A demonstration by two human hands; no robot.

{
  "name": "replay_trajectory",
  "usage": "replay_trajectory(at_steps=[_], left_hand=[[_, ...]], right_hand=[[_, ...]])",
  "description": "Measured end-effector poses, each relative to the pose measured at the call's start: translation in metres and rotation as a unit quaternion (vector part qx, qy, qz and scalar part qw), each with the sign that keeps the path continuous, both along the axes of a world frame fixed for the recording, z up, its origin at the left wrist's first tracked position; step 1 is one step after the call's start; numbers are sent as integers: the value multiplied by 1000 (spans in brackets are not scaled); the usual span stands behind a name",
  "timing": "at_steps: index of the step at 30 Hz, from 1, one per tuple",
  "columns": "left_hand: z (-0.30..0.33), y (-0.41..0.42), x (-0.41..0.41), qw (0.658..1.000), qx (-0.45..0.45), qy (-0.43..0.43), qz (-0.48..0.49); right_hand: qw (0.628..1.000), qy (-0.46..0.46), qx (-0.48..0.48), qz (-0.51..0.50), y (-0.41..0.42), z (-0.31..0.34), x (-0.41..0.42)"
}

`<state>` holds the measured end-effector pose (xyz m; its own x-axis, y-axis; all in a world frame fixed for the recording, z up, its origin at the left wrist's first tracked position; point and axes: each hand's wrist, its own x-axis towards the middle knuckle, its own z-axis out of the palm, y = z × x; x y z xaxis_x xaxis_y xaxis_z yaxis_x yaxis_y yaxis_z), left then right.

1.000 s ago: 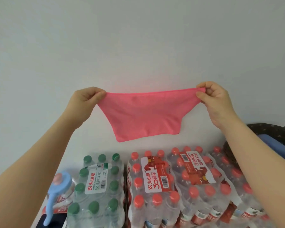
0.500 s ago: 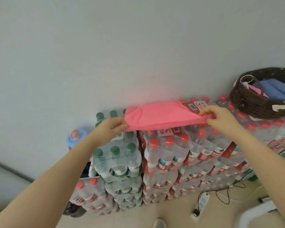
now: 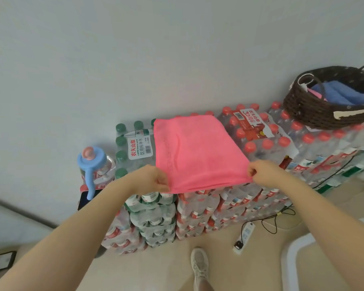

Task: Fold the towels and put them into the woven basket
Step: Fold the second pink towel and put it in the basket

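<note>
The pink towel [image 3: 198, 152] lies spread flat on the stacked bottle packs [image 3: 259, 131], its long axis running from the hands away toward the wall. The left hand [image 3: 153, 179] pinches its near left corner, the right hand [image 3: 261, 171] its near right corner. The woven basket [image 3: 315, 110], holding a blue towel [image 3: 340, 93], sits beyond the right hand, well apart.

Pink towel [image 3: 198, 152] flat atop bottle packs [image 3: 261, 135]
</note>
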<state>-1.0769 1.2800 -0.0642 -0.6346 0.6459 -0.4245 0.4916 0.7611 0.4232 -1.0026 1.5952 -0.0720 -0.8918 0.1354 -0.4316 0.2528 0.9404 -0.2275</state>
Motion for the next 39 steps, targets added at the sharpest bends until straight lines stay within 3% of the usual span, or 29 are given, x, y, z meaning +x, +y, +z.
replay_trajectory(at_steps=[2,4,7,11,21,25,28,32,36,39], left_hand=[[3,3,-9,999,-13,-52,7],[7,8,-23,997,30,-57,48],[9,20,-58,981,106,47,156],[6,38,-108,956,121,122,238],[-23,61,-176,962,-90,171,195],[-27,62,-184,972,-119,126,160],[-25,58,-187,975,-63,96,189],[-14,53,-188,958,102,52,262],[8,43,-182,932,191,-7,307],[21,32,-181,922,226,-29,313]], right_hand=[[999,-36,23,25,1,2,-18],[1000,22,12,19,4,7,-41],[990,138,-27,3,6,21,-83],[987,142,-77,9,8,28,-137],[993,35,-107,24,8,-6,-225],[994,-5,-104,17,8,-9,-231],[998,-10,-44,49,7,-5,-233],[993,4,-1,114,18,16,-242],[981,-41,-154,107,34,39,-238],[966,-18,-248,65,40,55,-236]])
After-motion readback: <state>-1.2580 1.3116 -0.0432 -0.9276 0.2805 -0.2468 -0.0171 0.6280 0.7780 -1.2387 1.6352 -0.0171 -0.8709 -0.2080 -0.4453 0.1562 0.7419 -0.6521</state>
